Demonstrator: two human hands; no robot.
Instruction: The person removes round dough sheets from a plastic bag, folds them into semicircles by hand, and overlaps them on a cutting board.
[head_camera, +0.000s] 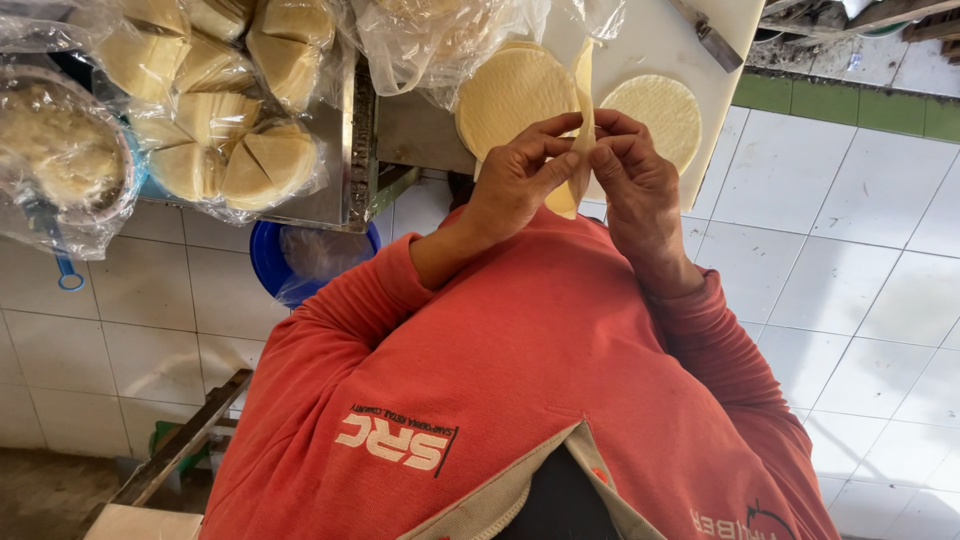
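Pinching a thin dough round (578, 130) edge-on with left hand (520, 175) and right hand (635, 175), above the white board (650, 45). Likely light, floppy, tearable; best gripped gently along the rim.

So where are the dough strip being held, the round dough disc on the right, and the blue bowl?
dough strip (583, 90), head view, upper part above the fingers.
round dough disc (655, 110), head view, its middle.
blue bowl (268, 262), head view, left rim.

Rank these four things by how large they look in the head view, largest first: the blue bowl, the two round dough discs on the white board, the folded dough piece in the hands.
1. Blue bowl, though partly hidden.
2. Left dough disc and right dough disc: alike, both partly covered.
3. Folded dough piece, seen edge-on, so unsure.
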